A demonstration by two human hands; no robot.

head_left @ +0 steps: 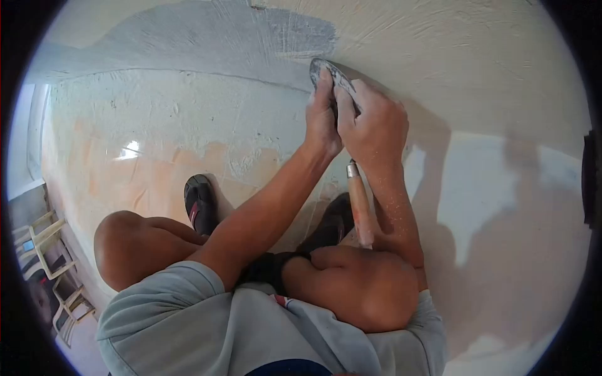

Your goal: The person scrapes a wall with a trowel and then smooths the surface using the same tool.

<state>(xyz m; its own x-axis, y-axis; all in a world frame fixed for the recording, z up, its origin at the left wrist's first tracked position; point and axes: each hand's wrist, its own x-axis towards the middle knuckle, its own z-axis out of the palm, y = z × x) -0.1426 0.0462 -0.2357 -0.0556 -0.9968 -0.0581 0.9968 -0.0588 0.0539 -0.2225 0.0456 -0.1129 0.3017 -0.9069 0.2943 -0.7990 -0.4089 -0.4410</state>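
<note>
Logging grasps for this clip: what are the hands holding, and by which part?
Both hands press a trowel against the wall. The right hand grips it near the blade's base; the left hand pushes on the blade. Its wooden handle hangs free below.

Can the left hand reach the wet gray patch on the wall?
Probably yes. The left hand already presses on the trowel with the right hand, and the trowel's tip sits at the edge of the gray patch. Nothing lies between them.
</note>
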